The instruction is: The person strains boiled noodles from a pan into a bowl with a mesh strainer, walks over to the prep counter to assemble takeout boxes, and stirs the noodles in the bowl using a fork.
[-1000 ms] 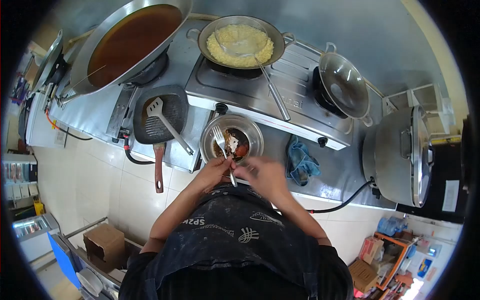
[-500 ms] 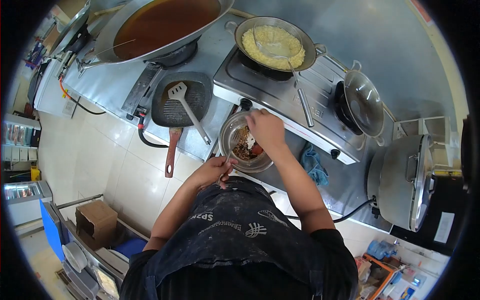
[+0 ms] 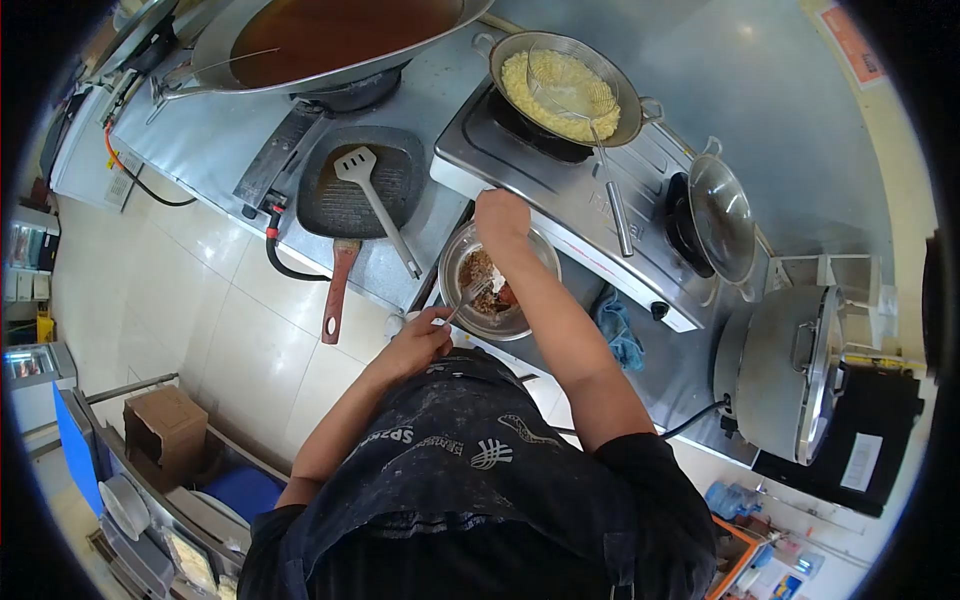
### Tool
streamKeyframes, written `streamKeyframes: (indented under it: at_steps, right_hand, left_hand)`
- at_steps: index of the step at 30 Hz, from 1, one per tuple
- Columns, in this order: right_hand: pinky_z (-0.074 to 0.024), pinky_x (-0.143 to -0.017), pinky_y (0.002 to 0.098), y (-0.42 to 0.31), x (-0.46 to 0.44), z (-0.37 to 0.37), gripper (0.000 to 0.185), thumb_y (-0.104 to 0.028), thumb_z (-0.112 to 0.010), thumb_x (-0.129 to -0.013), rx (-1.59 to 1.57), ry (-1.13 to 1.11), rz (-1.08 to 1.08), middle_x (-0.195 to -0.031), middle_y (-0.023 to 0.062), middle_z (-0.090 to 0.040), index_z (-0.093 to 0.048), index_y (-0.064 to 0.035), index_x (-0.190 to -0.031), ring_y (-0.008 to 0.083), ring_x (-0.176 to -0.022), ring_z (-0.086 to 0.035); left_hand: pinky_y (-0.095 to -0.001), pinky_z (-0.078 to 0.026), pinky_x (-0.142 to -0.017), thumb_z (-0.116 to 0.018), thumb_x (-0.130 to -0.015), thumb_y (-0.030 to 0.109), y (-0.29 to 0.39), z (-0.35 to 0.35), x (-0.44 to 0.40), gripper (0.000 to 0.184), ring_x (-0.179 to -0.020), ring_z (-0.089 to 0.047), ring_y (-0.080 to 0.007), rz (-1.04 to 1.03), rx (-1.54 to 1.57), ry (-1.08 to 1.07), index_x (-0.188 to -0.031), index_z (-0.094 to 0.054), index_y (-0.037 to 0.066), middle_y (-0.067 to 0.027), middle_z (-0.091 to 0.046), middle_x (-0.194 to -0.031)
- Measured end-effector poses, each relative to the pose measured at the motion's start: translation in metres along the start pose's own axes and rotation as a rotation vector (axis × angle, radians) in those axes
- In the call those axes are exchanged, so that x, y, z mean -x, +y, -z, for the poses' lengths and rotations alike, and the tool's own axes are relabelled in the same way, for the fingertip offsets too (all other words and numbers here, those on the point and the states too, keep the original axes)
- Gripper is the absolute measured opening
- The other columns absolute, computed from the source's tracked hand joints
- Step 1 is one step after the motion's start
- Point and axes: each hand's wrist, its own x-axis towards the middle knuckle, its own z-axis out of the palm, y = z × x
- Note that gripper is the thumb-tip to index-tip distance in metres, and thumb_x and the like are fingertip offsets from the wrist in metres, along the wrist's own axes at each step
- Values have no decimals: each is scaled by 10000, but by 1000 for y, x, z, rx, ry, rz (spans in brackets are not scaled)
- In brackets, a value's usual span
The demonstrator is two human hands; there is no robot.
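Note:
A steel bowl (image 3: 546, 262) holds brown chopped bits, a white powder and something red. My left hand (image 3: 425, 340) is closed around the handle of a fork (image 3: 466, 297), whose tines rest in the mixture. Beyond the bowl, my right hand (image 3: 502, 214) is closed at the front left of the gas stove (image 3: 470, 150), over the spot where a control knob was visible before. The knob itself is hidden under the fingers. On the left burner a wok (image 3: 634, 110) contains yellow food, and a wire skimmer (image 3: 617, 215) lies across it.
Left of the stove sits a grill pan (image 3: 400, 165) with a slotted spatula (image 3: 380, 205) across it. A large wok of brown liquid (image 3: 350, 40) stands behind. To the right are a second wok (image 3: 722, 210), a blue cloth (image 3: 620, 330) and a big lidded pot (image 3: 765, 370).
My right hand has moved from above the bowl up to the stove's front, onto the knob. My left hand keeps the fork in the bowl. The view has shifted slightly.

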Motion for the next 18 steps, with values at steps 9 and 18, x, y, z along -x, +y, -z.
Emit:
streamKeyframes:
  at_steps: [9,18]
  right_hand:
    - [-510,-736,412,20,13,33,369,-350,-568,-840,-383,-68,-301,-866,229,-659,-672,5,-839,376,-842,-638]
    - [-378,-402,346,134,40,106,395,-403,-559,-885,-1122,6,-658,-593,68,-524,-533,-18,-971,226,-407,-486]
  left_hand:
    - [-201,-285,-455,-427,-953,187,26,-5,18,342,-513,-411,-74,65,1,26,-1272,-393,69,-38,-572,-719]
    - [-369,-430,-832,-330,-926,23,31,-11,19,228,-818,-629,-297,-409,-507,178,-1143,-263,30,-112,-646,-774]
